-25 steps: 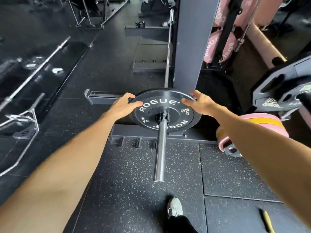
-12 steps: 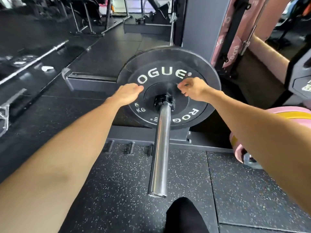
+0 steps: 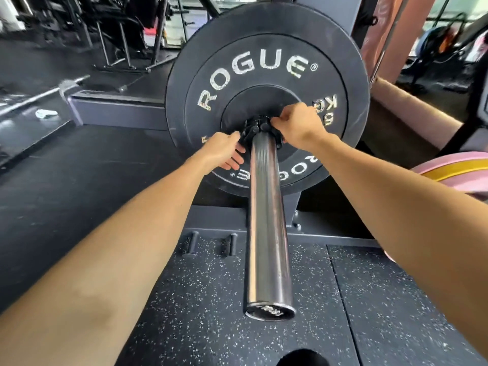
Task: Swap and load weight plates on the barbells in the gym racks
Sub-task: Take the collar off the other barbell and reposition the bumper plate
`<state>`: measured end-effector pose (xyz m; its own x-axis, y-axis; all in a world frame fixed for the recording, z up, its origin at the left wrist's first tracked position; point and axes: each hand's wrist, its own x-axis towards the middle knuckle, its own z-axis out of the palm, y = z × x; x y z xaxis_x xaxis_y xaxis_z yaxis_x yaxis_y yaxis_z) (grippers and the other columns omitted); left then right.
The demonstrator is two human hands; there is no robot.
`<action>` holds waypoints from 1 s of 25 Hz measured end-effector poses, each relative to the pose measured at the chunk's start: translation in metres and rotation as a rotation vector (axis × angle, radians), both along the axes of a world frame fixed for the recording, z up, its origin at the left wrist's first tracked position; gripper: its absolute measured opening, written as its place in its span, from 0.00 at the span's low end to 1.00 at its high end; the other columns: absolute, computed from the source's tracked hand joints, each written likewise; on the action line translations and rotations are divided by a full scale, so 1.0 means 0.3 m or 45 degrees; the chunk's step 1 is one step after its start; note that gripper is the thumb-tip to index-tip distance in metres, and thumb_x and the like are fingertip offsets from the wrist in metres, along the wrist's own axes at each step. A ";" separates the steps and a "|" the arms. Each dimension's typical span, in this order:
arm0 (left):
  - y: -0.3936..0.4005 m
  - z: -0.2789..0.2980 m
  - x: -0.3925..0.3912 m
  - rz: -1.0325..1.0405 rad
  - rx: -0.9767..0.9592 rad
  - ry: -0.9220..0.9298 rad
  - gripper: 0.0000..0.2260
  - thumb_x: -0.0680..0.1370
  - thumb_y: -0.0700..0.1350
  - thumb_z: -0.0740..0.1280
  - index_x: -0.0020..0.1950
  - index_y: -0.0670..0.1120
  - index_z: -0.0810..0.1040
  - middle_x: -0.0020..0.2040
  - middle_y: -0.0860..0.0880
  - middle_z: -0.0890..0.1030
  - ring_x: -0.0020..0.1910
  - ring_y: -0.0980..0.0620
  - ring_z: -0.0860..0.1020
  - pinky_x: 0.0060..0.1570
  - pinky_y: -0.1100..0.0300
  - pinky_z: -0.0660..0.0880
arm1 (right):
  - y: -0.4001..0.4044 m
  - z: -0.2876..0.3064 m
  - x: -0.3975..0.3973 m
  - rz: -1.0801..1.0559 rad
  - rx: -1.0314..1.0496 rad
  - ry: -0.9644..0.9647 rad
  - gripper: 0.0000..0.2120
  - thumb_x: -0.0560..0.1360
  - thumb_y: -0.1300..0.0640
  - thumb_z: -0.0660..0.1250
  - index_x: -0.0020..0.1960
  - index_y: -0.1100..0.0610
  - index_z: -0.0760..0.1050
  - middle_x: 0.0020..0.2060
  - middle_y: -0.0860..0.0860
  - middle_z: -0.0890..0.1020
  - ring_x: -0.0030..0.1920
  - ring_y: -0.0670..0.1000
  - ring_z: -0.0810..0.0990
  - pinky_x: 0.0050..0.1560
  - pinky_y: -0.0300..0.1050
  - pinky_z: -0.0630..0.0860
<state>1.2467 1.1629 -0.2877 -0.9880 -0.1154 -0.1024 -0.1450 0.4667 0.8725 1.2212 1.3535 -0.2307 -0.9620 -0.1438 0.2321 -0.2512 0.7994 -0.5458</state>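
Observation:
A black ROGUE weight plate (image 3: 266,48) sits upright on the steel barbell sleeve (image 3: 266,220), which points toward me. A black collar clamp (image 3: 254,129) is on the sleeve against the plate's hub. My left hand (image 3: 224,151) grips the collar's left side with thumb and fingers. My right hand (image 3: 297,125) pinches the collar's right side, fingers curled over it. Both hands cover part of the collar.
A pink and yellow plate (image 3: 456,170) lies at the right edge. The grey rack upright (image 3: 332,6) rises behind the plate, and a rack base beam (image 3: 116,112) runs left. Another barbell (image 3: 34,99) lies on the floor at far left. Speckled rubber mats cover the floor.
My hands left the plate's rim and face and came in to the collar at the hub. The view moved closer to the plate, which now fills much more of the frame.

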 end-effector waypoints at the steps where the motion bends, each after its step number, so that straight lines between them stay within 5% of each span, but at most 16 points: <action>1: 0.017 -0.009 -0.006 0.020 0.074 0.038 0.21 0.84 0.50 0.52 0.44 0.42 0.80 0.31 0.48 0.83 0.26 0.52 0.80 0.27 0.63 0.74 | -0.008 -0.006 0.001 -0.020 -0.004 0.016 0.13 0.76 0.51 0.63 0.40 0.59 0.75 0.41 0.60 0.82 0.43 0.62 0.80 0.44 0.49 0.78; 5: 0.051 -0.009 -0.019 0.158 0.133 0.110 0.18 0.83 0.49 0.54 0.38 0.44 0.75 0.31 0.49 0.75 0.27 0.51 0.73 0.27 0.61 0.70 | -0.021 -0.030 0.015 -0.092 -0.083 0.025 0.10 0.75 0.55 0.61 0.38 0.60 0.74 0.35 0.57 0.78 0.39 0.62 0.77 0.38 0.47 0.72; 11: 0.052 0.054 -0.038 0.107 0.129 0.124 0.16 0.82 0.49 0.56 0.35 0.47 0.70 0.31 0.49 0.71 0.28 0.50 0.70 0.30 0.60 0.68 | 0.015 -0.059 0.007 -0.076 -0.381 -0.177 0.11 0.75 0.59 0.61 0.45 0.66 0.77 0.38 0.65 0.84 0.39 0.63 0.85 0.46 0.58 0.83; 19: 0.053 0.113 -0.044 -0.095 -0.018 0.210 0.15 0.83 0.52 0.52 0.40 0.48 0.69 0.39 0.51 0.71 0.34 0.51 0.71 0.40 0.58 0.74 | 0.037 -0.103 0.008 -0.073 -0.346 -0.381 0.08 0.79 0.59 0.58 0.49 0.59 0.75 0.40 0.57 0.85 0.34 0.56 0.83 0.29 0.46 0.79; 25: 0.071 0.131 -0.051 0.052 -0.122 0.280 0.12 0.82 0.48 0.54 0.42 0.45 0.70 0.40 0.46 0.74 0.36 0.47 0.76 0.38 0.55 0.80 | 0.035 -0.070 0.001 -0.126 -0.189 -0.212 0.15 0.75 0.61 0.55 0.47 0.64 0.80 0.37 0.60 0.85 0.36 0.58 0.86 0.37 0.49 0.83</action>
